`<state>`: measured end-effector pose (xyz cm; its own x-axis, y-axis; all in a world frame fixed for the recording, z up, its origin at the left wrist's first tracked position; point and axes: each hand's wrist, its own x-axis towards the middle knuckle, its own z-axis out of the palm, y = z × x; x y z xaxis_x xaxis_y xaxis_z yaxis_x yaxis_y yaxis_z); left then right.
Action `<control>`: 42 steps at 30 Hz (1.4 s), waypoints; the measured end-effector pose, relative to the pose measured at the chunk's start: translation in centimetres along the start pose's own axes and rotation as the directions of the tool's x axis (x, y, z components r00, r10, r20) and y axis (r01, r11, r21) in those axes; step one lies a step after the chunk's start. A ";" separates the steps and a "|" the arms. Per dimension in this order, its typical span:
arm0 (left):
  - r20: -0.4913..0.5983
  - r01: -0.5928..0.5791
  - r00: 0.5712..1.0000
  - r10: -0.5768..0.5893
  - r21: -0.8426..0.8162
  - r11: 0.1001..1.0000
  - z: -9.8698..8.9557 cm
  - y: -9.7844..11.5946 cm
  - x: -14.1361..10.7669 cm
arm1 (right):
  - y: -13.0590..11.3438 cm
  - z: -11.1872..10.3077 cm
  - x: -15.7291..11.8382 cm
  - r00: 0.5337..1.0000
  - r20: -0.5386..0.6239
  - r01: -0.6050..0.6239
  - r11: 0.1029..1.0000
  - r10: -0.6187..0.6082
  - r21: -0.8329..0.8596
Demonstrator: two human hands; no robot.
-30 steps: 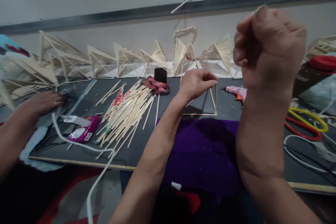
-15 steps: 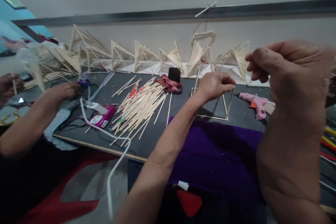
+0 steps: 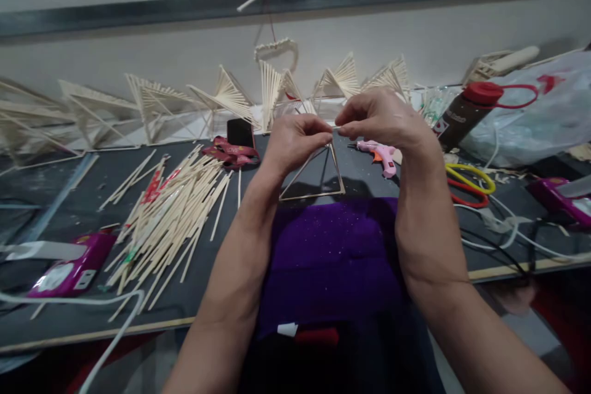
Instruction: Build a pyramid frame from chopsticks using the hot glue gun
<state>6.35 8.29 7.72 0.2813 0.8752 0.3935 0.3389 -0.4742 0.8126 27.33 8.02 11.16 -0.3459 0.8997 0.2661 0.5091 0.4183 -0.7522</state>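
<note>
My left hand is closed in a pinch at the peak of a small frame of thin wooden sticks, which stands on the dark table. Fingertips of my right hand are pressed together right beside those of the left; whatever lies between them is too small to make out. Right of the frame, a pink glue gun with an orange trigger rests on its side. A purple cloth lies below my hands, over the table's near edge and my lap.
Loose sticks are heaped on the left, near a phone and a red lanyard. Several finished twisted stick structures line the wall. At right are a brown bottle, coiled cables and a purple power strip.
My view has turned right, bringing the bottle and plastic bag into sight. The right hand has come down and inward to meet the left fingertips. The other person's arm has left the view.
</note>
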 end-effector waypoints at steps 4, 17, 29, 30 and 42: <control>-0.006 0.011 1.000 -0.011 0.003 1.000 0.0 0.1 0.1 | 0.4 0.3 0.6 0.999 0.014 0.051 0.998 -0.050 -0.022; 0.001 0.024 1.000 -0.024 -0.047 0.999 0.0 -0.5 0.2 | -0.6 0.9 0.9 0.990 0.082 0.116 0.991 -0.111 -0.061; 0.027 -0.010 1.000 0.007 0.104 0.995 0.2 -0.5 -0.1 | 0.3 0.6 0.3 0.989 0.146 0.029 0.997 -0.018 -0.072; 0.030 -0.006 1.000 0.003 0.110 0.994 0.2 -0.5 0.0 | 0.4 0.6 0.3 0.990 0.143 0.025 0.997 -0.015 -0.070; 0.069 0.207 0.978 -0.198 -0.164 0.965 0.3 1.1 -0.1 | -0.3 0.9 0.8 0.985 0.169 0.001 0.996 -0.015 0.087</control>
<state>6.92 7.63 8.41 0.2694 0.9433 0.1941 0.2383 -0.2606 0.9356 26.20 8.45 11.07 -0.4821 0.8591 0.1720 0.4381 0.4064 -0.8018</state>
